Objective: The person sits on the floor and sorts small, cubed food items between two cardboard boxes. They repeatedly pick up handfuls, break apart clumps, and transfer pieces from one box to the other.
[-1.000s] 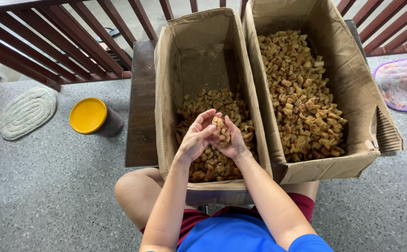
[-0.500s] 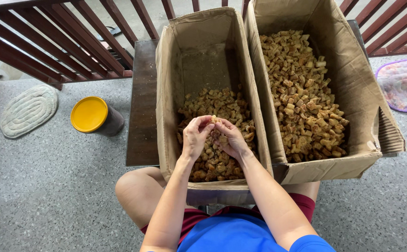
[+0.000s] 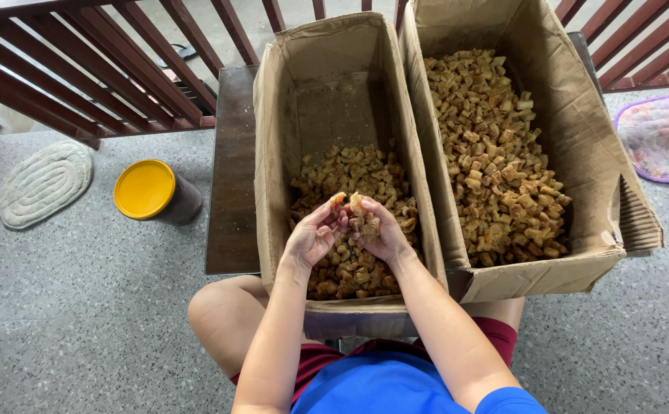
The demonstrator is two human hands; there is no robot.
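Two open cardboard boxes stand side by side on a low dark table (image 3: 231,184). The left box (image 3: 269,146) is partly filled with small brown fried-looking chunks (image 3: 350,172); the right box (image 3: 580,153) holds a much deeper pile of the same chunks (image 3: 495,161). Both my hands are over the near end of the left box. My left hand (image 3: 311,238) pinches a chunk at its fingertips. My right hand (image 3: 377,234) is cupped palm up, holding several chunks. The fingertips of the two hands touch.
A dark can with a yellow lid (image 3: 150,192) stands on the grey floor left of the table. An oval pale mat (image 3: 43,184) lies further left. A dark red railing (image 3: 120,69) runs behind. A patterned mat (image 3: 664,138) lies at right. My bare knee (image 3: 223,322) is below the table.
My hands stayed over the left box. They dipped toward the pile half a second ago, and now are raised a little with chunks held in them.
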